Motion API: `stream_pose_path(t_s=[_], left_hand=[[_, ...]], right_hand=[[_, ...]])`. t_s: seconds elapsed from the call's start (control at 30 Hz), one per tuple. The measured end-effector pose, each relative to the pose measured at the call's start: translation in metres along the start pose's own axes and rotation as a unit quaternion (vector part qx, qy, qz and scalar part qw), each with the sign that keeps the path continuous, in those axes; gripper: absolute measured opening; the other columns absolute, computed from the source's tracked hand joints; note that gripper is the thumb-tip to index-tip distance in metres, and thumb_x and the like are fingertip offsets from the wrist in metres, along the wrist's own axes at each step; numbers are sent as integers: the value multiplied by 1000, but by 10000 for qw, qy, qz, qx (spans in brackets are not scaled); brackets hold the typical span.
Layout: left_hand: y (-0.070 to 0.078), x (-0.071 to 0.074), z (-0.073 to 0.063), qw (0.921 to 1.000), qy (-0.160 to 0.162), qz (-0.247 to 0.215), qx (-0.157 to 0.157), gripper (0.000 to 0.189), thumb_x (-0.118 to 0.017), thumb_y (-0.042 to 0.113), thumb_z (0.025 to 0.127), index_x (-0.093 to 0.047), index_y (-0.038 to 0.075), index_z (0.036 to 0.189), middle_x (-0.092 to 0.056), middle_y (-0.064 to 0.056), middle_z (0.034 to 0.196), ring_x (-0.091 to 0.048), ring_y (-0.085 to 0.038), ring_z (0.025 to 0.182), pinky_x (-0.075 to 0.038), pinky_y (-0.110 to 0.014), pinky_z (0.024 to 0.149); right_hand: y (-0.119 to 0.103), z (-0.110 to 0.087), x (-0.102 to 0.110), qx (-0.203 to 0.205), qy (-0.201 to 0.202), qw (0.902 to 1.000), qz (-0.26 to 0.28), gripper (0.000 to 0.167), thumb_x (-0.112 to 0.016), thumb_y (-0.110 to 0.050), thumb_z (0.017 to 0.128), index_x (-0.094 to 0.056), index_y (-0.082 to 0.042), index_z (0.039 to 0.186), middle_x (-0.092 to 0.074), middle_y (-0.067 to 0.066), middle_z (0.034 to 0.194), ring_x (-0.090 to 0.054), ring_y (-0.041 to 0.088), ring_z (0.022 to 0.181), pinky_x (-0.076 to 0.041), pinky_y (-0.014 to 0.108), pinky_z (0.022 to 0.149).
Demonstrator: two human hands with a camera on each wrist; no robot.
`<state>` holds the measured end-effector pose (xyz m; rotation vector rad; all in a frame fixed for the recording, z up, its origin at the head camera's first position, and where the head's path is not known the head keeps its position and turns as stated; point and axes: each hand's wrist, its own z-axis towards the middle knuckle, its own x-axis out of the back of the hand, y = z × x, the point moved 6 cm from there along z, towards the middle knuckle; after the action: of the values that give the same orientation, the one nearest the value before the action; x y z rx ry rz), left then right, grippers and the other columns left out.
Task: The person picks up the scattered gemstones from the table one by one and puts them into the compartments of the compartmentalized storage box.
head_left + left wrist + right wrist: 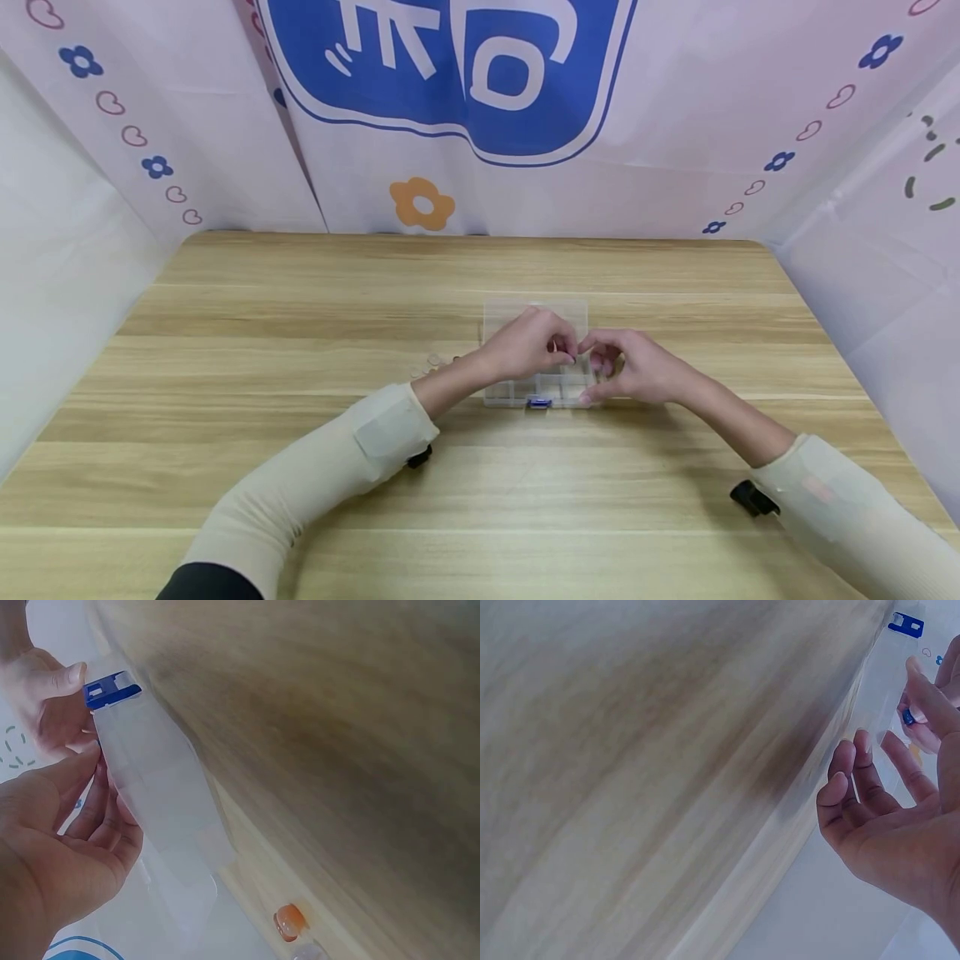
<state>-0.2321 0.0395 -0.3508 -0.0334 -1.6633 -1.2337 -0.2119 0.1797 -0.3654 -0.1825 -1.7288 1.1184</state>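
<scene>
A clear plastic compartment box (pixel 550 390) lies on the table with its lid (pixel 498 315) raised at the back and a blue latch (pixel 538 402) at the front. My left hand (pixel 528 346) is over the right part of the box, pinching a small dark blue glossy piece (pixel 908 716) between thumb and fingertips. At the box's right end is my right hand (pixel 637 367), fingers loosely curved and thumb right at the front corner. Nothing shows between the right fingers (pixel 868 780). The left hand hides part of the compartments.
Left of the box, several small clear pieces (pixel 433 360) lie on the wooden table (pixel 337 292), partly behind the left forearm. A glossy orange piece (pixel 289 921) lies there too. A white printed curtain (pixel 675 192) stands along the table's back edge.
</scene>
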Motion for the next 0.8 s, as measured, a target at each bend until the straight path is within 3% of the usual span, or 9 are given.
stream_pose_path(t_s=[0.8], left_hand=[[1, -2, 1, 9999, 32, 97, -69, 5, -74, 0, 94, -79, 0, 94, -77, -9, 91, -67, -15, 77, -54, -18, 72]], right_hand=[[1, 0, 0, -38, 9, 10000, -39, 48, -94, -17, 77, -68, -1, 115, -63, 7, 89, -57, 21, 82, -49, 27, 69]])
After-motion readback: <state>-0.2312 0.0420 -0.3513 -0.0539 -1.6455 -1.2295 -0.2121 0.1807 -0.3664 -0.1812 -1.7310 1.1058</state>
